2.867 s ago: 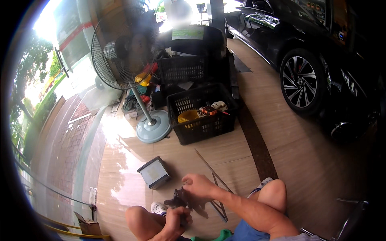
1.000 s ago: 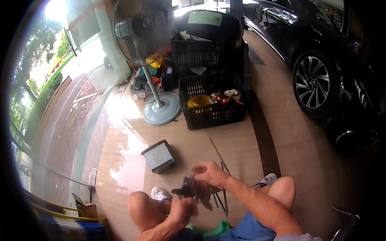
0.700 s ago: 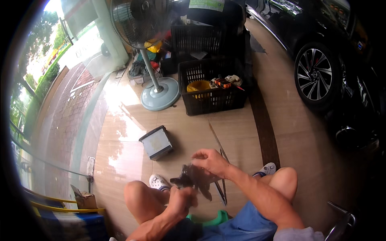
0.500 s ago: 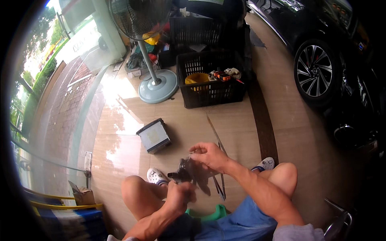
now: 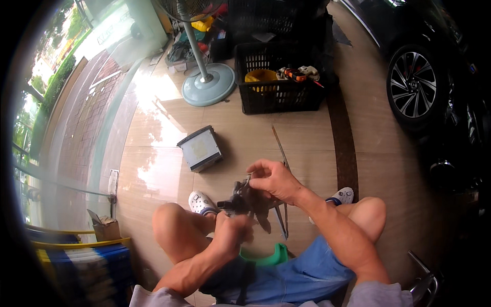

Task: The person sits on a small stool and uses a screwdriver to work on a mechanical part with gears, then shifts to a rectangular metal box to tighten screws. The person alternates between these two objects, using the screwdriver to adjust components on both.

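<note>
Between my knees I hold a dark mechanical part (image 5: 238, 200) with a stubby dark end pointing left; its exact kind is not clear. My left hand (image 5: 232, 231), slightly blurred, is curled round its lower side. Thumb and fingers of my right hand (image 5: 276, 180) pinch its upper right end. Below the right hand, long thin metal rods or tools (image 5: 280, 222) lie on the floor. A green plastic piece, seemingly a stool (image 5: 273, 256), shows between my thighs.
Ahead on the tiles lies a box-shaped metal unit (image 5: 200, 148). Behind it stand a fan base (image 5: 208, 92) and a black crate (image 5: 281, 102) with tools. A car wheel (image 5: 413, 82) is at right. Left are a glass panel and a small carton (image 5: 106, 228).
The view has shifted, so the fan, crate and metal unit sit higher in the picture. Both hands keep hold of the dark part, with the right hand a little higher.
</note>
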A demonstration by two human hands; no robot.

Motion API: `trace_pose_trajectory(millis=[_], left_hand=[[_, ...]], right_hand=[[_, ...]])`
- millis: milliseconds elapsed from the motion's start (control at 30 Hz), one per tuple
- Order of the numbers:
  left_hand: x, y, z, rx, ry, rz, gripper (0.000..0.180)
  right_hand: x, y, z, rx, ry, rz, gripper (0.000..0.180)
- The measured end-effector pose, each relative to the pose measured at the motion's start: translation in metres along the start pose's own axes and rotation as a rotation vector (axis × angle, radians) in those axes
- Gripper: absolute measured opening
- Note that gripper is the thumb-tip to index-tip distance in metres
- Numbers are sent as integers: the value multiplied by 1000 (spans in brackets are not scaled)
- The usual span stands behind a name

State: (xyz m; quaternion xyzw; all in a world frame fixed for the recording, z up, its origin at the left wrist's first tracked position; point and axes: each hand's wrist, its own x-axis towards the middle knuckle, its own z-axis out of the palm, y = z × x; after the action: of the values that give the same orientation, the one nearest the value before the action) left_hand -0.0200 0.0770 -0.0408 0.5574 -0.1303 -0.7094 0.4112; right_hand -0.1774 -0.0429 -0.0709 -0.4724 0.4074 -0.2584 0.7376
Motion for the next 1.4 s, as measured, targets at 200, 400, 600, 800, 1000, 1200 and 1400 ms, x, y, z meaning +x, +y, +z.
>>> trace_pose_trajectory(millis=[200,400,600,800,1000,1200,1400], left_hand=[[-1,2,1,-29,14,-21,8],[0,0,-2,-24,9,-34,7],[0,1,0,-23,26,-51,7],[1,1,0,-14,35,-43,8],[-2,2,-1,-18,42,-21,9],[-1,7,0,-30,82,2,8],[7,18,0,-121,100,56,7]], right_hand=[[-3,-5,2,-21,4,58,32],[-2,-8,1,-153,13,39,27],[-2,-8,2,-83,24,20,25],[0,-7,-2,-24,-13,55,25],[-1,-4,-1,-16,-15,50,24],[-6,-10,-2,-39,100,69,19],[18,30,-82,-90,539,65,20]])
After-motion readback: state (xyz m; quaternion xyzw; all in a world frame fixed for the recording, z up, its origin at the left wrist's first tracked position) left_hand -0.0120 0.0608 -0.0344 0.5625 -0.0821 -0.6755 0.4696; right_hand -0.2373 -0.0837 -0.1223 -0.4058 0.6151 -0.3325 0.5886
